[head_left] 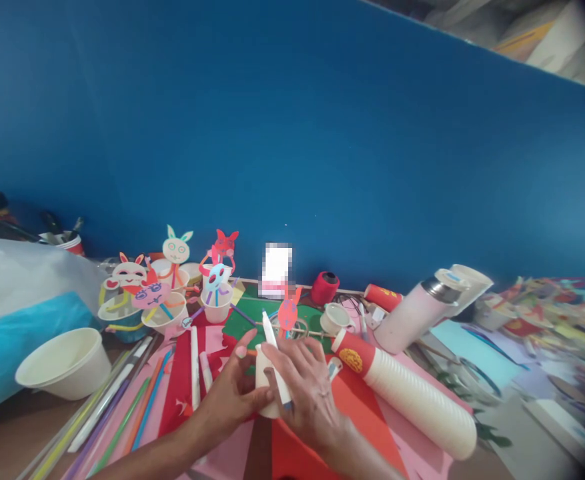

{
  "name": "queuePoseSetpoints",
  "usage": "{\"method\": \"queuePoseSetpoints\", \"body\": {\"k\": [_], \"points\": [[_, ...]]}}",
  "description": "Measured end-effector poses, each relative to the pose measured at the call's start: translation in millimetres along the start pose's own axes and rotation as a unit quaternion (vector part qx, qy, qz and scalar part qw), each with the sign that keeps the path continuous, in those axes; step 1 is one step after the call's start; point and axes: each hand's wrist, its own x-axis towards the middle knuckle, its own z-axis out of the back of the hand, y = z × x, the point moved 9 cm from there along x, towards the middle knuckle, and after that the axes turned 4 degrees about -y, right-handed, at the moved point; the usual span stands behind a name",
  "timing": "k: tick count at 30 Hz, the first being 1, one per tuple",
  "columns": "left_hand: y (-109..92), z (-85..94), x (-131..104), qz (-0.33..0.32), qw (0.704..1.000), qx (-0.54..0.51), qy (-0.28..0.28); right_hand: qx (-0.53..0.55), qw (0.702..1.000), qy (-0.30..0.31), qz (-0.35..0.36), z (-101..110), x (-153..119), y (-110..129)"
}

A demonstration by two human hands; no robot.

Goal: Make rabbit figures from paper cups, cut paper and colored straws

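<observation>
My left hand [229, 390] is closed around a white paper cup [261, 373], with the thumb low on its side and the index finger near its rim. In my right hand [309, 387] is a white marker [273, 337], slanted across the front of the cup. Its narrow end points up and its dark end down toward the palm. Just beyond my right hand stands a red paper rabbit face [288, 315] on orange and blue stems. Their lower ends are hidden by the hand, so whether they join the cup cannot be seen.
Paper-animal figures in cups [217, 300] stand at back left, near an empty white bowl [65, 363] and colored pipe cleaners [145, 400]. At right lie a long stack of paper cups [417, 393] and a leaning flask [417, 310]. A blue wall [292, 133] rises behind.
</observation>
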Motion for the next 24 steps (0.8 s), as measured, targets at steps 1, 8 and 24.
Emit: {"method": "queuePoseSetpoints", "body": {"k": [1, 8, 24], "points": [[0, -0.1, 0, -0.001, 1.0, -0.005, 0.0, 0.004, 1.0, 0.004, -0.003, -1, -1, 0], [2, 0.2, -2, 0.058, 0.997, -0.039, -0.012, 0.038, 0.999, -0.012, -0.008, 2, -3, -5], [11, 25.2, -4, 0.125, 0.98, -0.088, -0.125, 0.076, 0.997, 0.01, -0.012, -10, -2, -16]]}}
